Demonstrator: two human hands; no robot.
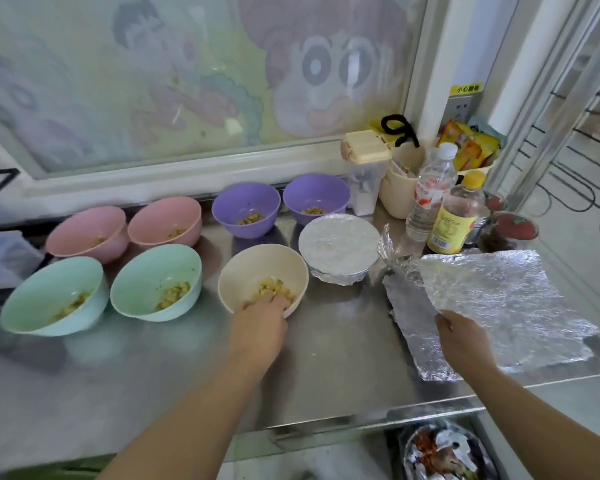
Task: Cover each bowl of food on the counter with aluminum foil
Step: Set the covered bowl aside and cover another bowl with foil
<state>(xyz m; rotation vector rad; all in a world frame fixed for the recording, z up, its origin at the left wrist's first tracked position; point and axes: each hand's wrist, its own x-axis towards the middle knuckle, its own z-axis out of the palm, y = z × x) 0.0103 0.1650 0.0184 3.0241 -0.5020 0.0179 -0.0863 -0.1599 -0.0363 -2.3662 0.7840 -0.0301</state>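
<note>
The left hand (262, 322) reaches to the cream bowl (236, 282) and hooks its fingers (278, 301) over the near rim at about 6 o'clock, with the fingertips dipping just inside, next to the food. The blur hides whether they touch the food. The grip looks meant to steady the bowl or draw it closer so a sheet can be laid over it.

The right hand (463, 337) pinches the near-left edge of a foil sheet (482, 282). The thumb lies on top, and the other fingers are hidden underneath. The sheet tilts up off the foil stack (534, 348), so it seems one sheet is being peeled away from the rest. From the cream bowl this sheet lies at roughly 3 o'clock, well apart from the left fingers and touching only the right ones.

A covered bowl (338, 244) sits just beside the cream bowl at about 1 o'clock, its foil pulled flat across the top and crimped under the rim. Since it stands nearest the foil supply, the cream bowl is probably next, with the work moving away from the stack.

Six more bowls stand open on the table (326, 358):
- Two purple bowls (243, 206) are at 12 o'clock from the cream one.
- Two pink bowls (84, 230) are at 10 o'clock.
- Two green bowls (146, 275) are at 9 o'clock.

Each holds a small heap of yellowish food. Bottles (430, 192) crowd the far right corner behind the foil.
</note>
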